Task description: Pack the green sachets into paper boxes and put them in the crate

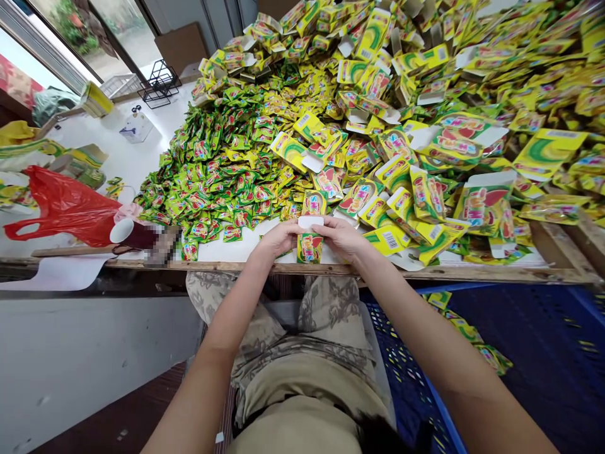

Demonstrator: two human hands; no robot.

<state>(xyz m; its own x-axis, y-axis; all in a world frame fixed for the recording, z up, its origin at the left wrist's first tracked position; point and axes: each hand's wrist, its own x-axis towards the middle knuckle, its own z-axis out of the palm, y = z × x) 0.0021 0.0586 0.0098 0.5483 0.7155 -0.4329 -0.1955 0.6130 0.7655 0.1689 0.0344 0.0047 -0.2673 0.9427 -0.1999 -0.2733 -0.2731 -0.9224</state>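
Just above the table's front edge, a small yellow and green candy box (310, 248) stands upright between my two hands, its white flap (311, 221) raised. My left hand (282, 239) pinches the box's left side near the flap. From the opposite side, the fingers of my right hand (341, 238) close on the flap and upper edge. Behind them lies a heap of small green candy packets (212, 164). Many yellow cartons (387, 170), some with flaps open, pile up on the right. Whatever is inside the box cannot be seen.
A red plastic bag (66, 208) and a dark cup (135, 233) with a white inside are on the left. Farther back stand a black wire rack (159, 85) and a small white box (136, 128). A blue crate (472, 391) with several packets sits below, right.
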